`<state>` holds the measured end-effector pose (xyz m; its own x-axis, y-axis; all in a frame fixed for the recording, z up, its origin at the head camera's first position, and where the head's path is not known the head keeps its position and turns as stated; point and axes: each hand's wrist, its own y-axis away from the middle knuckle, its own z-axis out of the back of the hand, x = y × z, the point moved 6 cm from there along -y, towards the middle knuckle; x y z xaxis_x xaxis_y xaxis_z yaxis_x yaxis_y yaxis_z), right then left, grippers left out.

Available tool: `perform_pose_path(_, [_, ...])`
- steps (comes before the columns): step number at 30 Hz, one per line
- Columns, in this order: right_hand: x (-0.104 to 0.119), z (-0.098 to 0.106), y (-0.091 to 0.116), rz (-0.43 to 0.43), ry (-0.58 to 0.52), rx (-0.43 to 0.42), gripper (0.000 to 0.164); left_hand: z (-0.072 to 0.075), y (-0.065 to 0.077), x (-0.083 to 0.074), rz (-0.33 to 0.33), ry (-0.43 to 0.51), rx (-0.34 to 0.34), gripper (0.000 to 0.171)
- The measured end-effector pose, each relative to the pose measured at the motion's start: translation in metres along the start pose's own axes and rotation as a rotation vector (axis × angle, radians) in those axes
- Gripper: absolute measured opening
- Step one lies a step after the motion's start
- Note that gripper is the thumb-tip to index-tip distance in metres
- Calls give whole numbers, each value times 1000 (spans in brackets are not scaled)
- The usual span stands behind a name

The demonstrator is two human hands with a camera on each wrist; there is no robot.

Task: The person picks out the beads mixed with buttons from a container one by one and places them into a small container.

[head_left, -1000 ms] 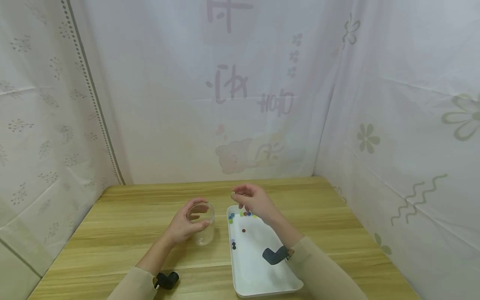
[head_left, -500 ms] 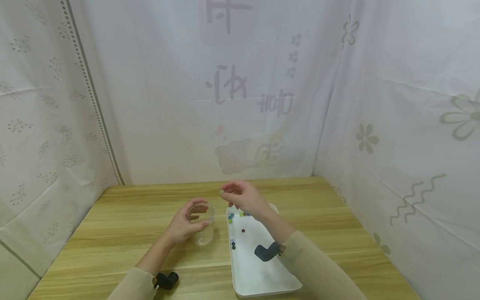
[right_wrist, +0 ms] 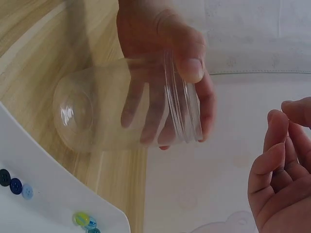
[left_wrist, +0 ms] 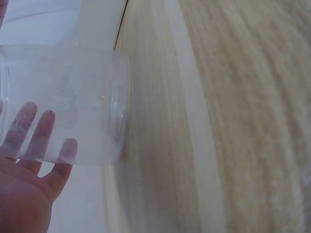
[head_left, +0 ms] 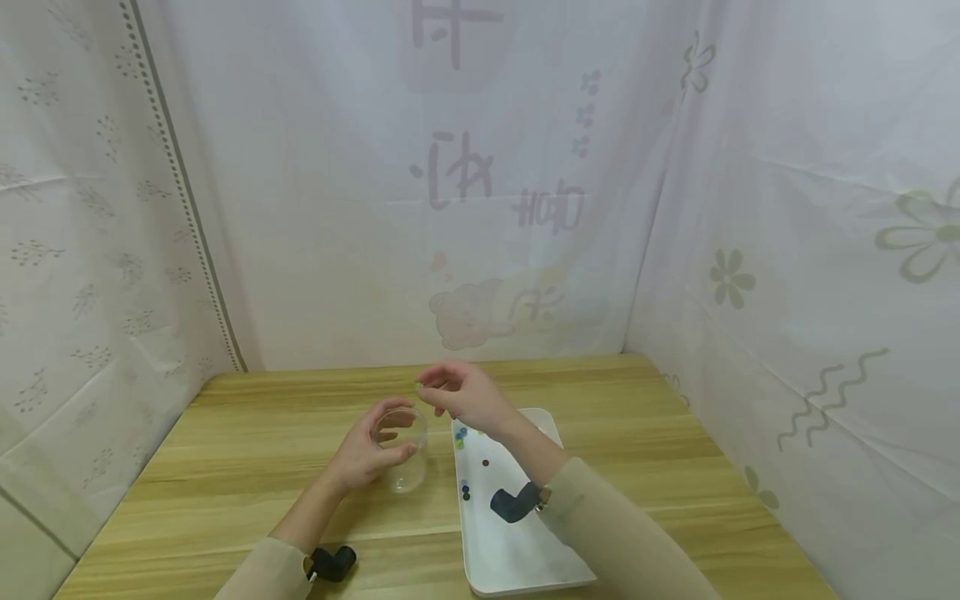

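My left hand (head_left: pixel 358 454) grips a clear plastic jar (head_left: pixel 407 477) round its upper part, thumb on the near side and fingers behind. The jar stands upright on the table, its mouth uncovered. In the right wrist view, the ridged rim shows under the left thumb, and fingers show through the see-through wall (right_wrist: pixel 104 109). Above and just right of the jar's mouth, my right hand (head_left: pixel 471 402) pinches a small light green button (head_left: pixel 418 387) between thumb and index finger. From the right wrist camera, that button is hidden behind the fingertips (right_wrist: pixel 278 121).
A white tray (head_left: pixel 517 550) lies right of the jar, partly under my right forearm. It holds a dark red button (head_left: pixel 485 462), dark buttons (head_left: pixel 466 492) along its left side, and green and blue buttons (right_wrist: pixel 81 218) near its far left corner. Patterned curtains (head_left: pixel 337 250) surround the wooden table (head_left: pixel 225 467).
My right hand has moved left from over the tray's far end towards the jar's mouth, carrying the light green button. The left hand and jar have stayed put.
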<state>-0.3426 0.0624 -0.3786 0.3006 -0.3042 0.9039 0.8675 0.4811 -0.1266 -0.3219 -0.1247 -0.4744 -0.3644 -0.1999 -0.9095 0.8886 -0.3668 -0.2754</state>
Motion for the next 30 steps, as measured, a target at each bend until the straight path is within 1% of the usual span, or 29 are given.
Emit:
perform_pose_path(7, [4, -9, -2, 5, 2, 19, 32, 0, 0, 0, 11, 11, -5, 66])
perform_pose_path(13, [4, -18, -5, 21, 5, 43, 32, 0, 1, 0, 16, 1, -1, 66])
perform_pose_path(20, [4, -26, -4, 30, -2, 52, 22, 0, 0, -1, 3, -14, -4, 63])
perform_pose_path(25, [5, -30, -3, 50, 0, 53, 21, -1, -1, -2, -8, -8, 1, 60])
perform_pose_path(27, [5, -32, -4, 55, 10, 54, 21, -1, -1, -1, -4, -7, 3, 60])
perform_pose_path(30, [3, -35, -5, 57, 29, 55, 19, 0, 0, 0, 11, -6, 1, 64])
